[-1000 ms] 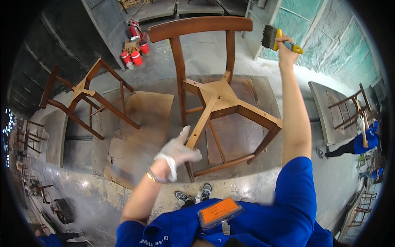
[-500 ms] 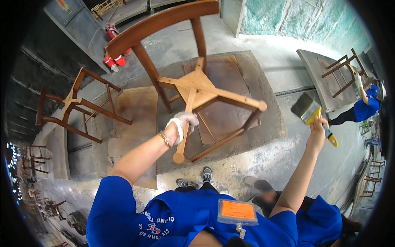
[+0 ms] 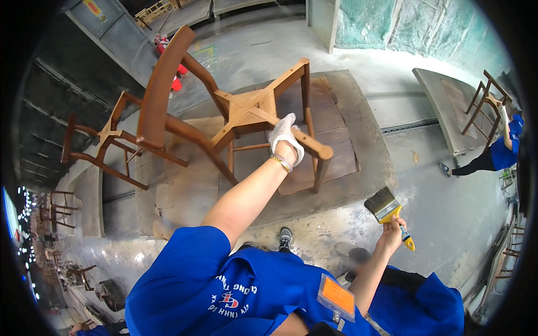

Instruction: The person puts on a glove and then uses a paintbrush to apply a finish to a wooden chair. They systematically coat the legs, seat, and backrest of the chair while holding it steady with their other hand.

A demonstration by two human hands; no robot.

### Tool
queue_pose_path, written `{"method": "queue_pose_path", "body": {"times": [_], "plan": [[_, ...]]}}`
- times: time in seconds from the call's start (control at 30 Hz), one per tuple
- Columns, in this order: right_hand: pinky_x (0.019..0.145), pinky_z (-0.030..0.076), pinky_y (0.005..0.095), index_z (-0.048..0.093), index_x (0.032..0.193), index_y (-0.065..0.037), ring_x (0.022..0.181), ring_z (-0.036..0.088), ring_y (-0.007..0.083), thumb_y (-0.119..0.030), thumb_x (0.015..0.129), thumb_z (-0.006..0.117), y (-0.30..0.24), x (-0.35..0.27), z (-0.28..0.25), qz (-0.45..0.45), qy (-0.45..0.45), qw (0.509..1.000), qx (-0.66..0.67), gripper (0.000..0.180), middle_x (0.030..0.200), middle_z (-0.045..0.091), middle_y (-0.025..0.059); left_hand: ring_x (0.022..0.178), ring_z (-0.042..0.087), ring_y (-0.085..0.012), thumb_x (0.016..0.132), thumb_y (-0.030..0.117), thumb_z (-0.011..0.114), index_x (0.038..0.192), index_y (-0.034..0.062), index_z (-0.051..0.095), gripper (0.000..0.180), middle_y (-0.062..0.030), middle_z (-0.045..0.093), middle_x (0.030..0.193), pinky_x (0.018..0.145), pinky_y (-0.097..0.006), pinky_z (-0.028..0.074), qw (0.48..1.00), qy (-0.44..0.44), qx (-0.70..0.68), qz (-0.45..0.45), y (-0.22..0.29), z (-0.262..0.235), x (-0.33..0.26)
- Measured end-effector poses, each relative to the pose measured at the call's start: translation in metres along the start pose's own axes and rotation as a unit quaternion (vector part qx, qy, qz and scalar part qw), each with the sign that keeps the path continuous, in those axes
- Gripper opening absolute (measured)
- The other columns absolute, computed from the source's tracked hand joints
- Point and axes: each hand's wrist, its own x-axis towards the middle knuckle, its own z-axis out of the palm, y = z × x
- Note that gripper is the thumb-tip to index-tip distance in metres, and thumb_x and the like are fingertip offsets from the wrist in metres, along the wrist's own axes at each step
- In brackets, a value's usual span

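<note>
A brown wooden chair frame (image 3: 235,147) without a seat stands in front of me, its curved backrest (image 3: 162,89) toward the left. Pale, lighter wood shows on the crossed rails in its middle. My left hand (image 3: 287,136), in a white glove, is closed round one of these rails near its outer end. Out to the right, my bare right hand (image 3: 391,232) grips the handle of a wide flat paintbrush (image 3: 386,208) with dark bristles and a yellow and blue handle. The bristles point up and left, apart from the chair.
The chair stands on a low platform (image 3: 370,162) covered with stained cardboard. A second chair frame (image 3: 106,137) is at the left. A co-worker in blue (image 3: 506,147) handles another chair frame (image 3: 483,106) at the far right. Someone in blue (image 3: 414,302) is close at my lower right.
The chair has turned anticlockwise, its backrest swinging to the left. My left hand has moved right with the rail. My right hand has brought the brush lower and inward.
</note>
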Motion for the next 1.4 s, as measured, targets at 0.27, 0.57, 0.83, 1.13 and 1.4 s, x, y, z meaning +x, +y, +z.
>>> {"method": "queue_pose_path", "body": {"times": [0.27,0.57,0.83,1.13,1.4], "plan": [[0.090,0.061,0.0368,0.062,0.094,-0.011,0.108,0.071,0.0240,0.006,0.094,0.071,0.058,-0.026,0.009,0.044,-0.002,0.998,-0.033,0.020,0.127,0.070,0.0147,0.111,0.063,-0.0191,0.089,0.017,0.086,0.132,0.0025,0.060,0.053,-0.0072,0.069,0.119,0.108,-0.033,0.051,0.963,0.079,0.121,0.226,0.095,-0.168,-0.049],[0.098,0.059,0.0396,0.066,0.089,-0.009,0.117,0.070,0.0267,0.006,0.092,0.073,0.093,-0.070,0.070,0.077,-0.037,0.994,-0.061,0.018,0.139,0.068,0.0190,0.069,0.062,-0.0175,0.096,0.006,0.077,0.110,0.0034,0.058,0.024,-0.0052,0.064,0.078,0.082,-0.038,0.059,0.909,-0.211,0.122,0.337,0.228,-0.139,-0.025],[0.109,0.053,0.0445,0.059,0.091,-0.010,0.131,0.062,0.0300,0.002,0.098,0.070,0.036,-0.112,0.137,-0.084,-0.092,0.987,0.102,0.018,0.149,0.060,0.0198,0.061,0.053,-0.0173,0.095,0.026,0.077,0.063,0.0062,0.062,0.041,-0.0059,0.055,0.057,0.077,-0.038,0.054,0.915,-0.057,0.125,0.380,0.221,-0.104,-0.086],[0.102,0.055,0.0475,0.060,0.095,-0.010,0.124,0.066,0.0321,0.007,0.095,0.069,0.118,-0.008,0.212,-0.048,-0.206,0.931,0.296,0.019,0.142,0.065,0.0192,0.068,0.061,-0.0163,0.090,0.017,0.085,0.069,0.0044,0.065,0.031,-0.0048,0.063,0.070,0.075,-0.038,0.054,0.890,-0.042,0.115,0.438,0.273,-0.063,-0.053],[0.082,0.061,0.0370,0.073,0.096,-0.004,0.093,0.071,0.0208,-0.006,0.092,0.069,0.241,0.050,0.102,-0.039,0.228,0.955,-0.186,0.006,0.109,0.075,0.0113,0.063,0.051,-0.0149,0.095,0.018,0.078,0.077,0.0024,0.065,0.027,-0.0022,0.054,0.067,0.064,-0.033,0.045,0.868,-0.095,0.154,0.463,0.306,-0.051,0.009]]}}
